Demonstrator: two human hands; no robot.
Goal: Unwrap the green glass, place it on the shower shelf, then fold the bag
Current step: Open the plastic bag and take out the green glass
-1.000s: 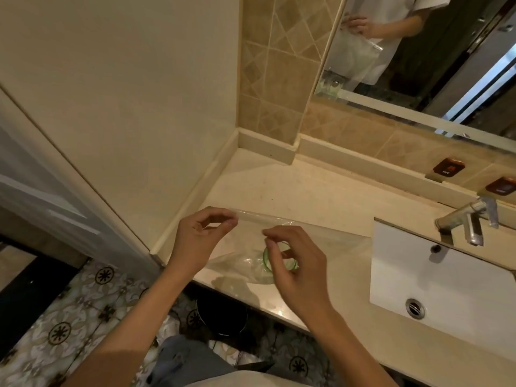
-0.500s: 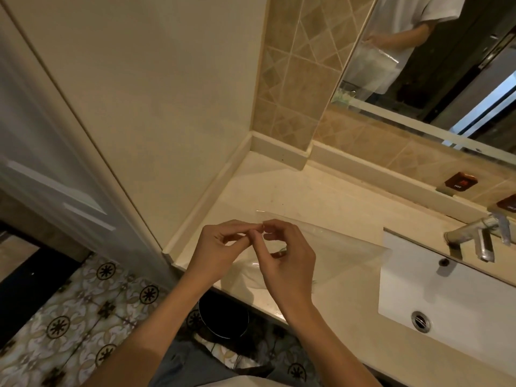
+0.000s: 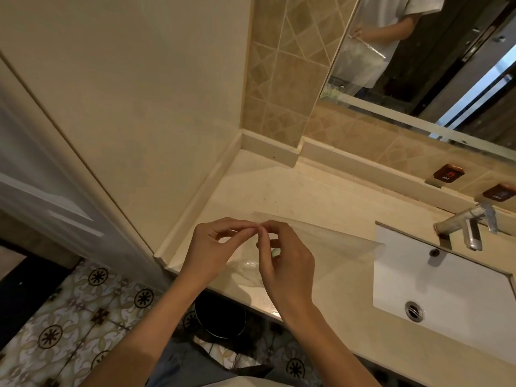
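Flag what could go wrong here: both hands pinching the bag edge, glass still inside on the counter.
1. The left hand and right hand pinch only the thin edge of the clear bag. A sharp pull could drag or tip the green glass, mostly hidden behind the right hand.
2. The bag lies close to the front edge of the counter, over the tiled floor. A slide that way may mean breakage.
3. The film is transparent, so the opening may be hard to find.

Bathroom vanity corner.
A white sink with tap set in the surface, mirror above, tiled wall, patterned floor.
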